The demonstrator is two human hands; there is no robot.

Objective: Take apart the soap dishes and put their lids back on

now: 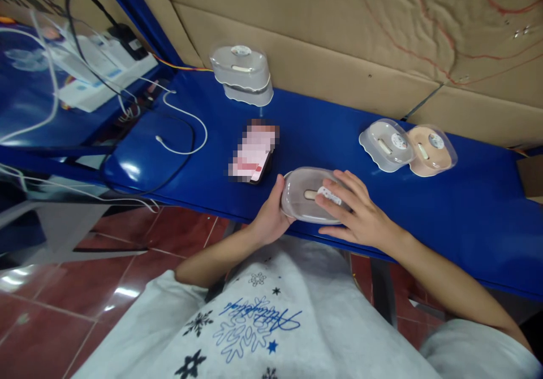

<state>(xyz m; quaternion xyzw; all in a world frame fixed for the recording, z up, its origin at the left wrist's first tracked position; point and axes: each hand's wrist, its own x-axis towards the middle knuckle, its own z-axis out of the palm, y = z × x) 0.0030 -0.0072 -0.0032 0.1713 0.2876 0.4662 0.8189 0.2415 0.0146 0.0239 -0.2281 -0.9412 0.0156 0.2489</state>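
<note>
A clear oval plastic box (302,189) with a grey lid lies at the near edge of the blue table (466,215). My left hand (270,215) grips its left end, thumb up along the side. My right hand (358,212) rests on top of its right half, fingers spread over the lid and a small white label.
A phone (254,151) lies just behind the box. A stack of similar boxes (242,73) stands at the back. A grey box (386,144) and a peach one (431,150) sit at the right. White cables (186,136) and a power strip (106,73) are at the left. Cardboard lines the wall.
</note>
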